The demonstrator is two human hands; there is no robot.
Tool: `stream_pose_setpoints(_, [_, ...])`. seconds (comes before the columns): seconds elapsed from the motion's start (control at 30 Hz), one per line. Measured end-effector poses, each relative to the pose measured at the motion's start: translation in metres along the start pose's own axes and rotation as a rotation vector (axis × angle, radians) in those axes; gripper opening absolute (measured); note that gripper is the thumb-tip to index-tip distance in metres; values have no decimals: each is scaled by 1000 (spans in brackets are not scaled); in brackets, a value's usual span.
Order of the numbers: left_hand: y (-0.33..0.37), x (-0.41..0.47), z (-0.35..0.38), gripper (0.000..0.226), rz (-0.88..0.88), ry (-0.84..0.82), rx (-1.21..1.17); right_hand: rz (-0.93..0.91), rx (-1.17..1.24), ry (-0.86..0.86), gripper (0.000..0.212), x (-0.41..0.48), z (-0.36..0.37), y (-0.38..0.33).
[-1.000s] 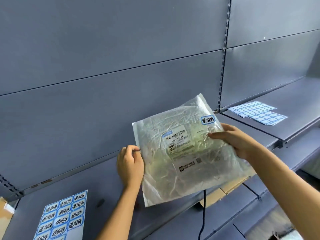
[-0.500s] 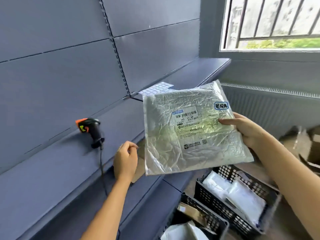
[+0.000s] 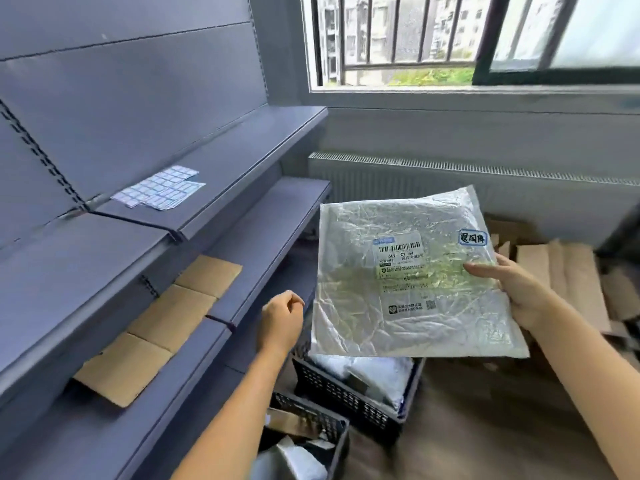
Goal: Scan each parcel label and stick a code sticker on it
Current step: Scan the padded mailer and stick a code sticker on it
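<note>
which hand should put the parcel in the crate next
Right, probably: the right hand grips the crinkled silver plastic parcel above the black lattice crate; the left hand holds nothing.

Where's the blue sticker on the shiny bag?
Head view, right side: the blue sticker sits upper right on the silver parcel, above the right hand.

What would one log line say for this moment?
right hand: holds crinkled silver parcel | blue code sticker: on parcel | left hand: free
</note>
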State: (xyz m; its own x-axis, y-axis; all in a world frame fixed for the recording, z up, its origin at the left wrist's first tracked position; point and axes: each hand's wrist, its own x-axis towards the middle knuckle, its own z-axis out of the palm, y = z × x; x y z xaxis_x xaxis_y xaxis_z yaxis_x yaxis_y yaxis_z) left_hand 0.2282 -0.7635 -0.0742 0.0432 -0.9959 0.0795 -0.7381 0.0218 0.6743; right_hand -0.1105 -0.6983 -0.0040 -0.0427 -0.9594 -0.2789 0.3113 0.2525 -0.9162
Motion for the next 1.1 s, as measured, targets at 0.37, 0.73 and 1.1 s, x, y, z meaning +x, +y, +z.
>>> stream_pose_setpoints(0.37, [32,43,65,22,-16,-156,-38,78,37,111,69,33,-64,15])
stream_pose_setpoints(0.73, [7,137,135,31,-421,-301,-578,226,-22,100,59,172,-64,23])
stream_pose_setpoints(1.1, [-24,156,214,16,-768,-292,-453,431,-253,-3,23,304,-102,56])
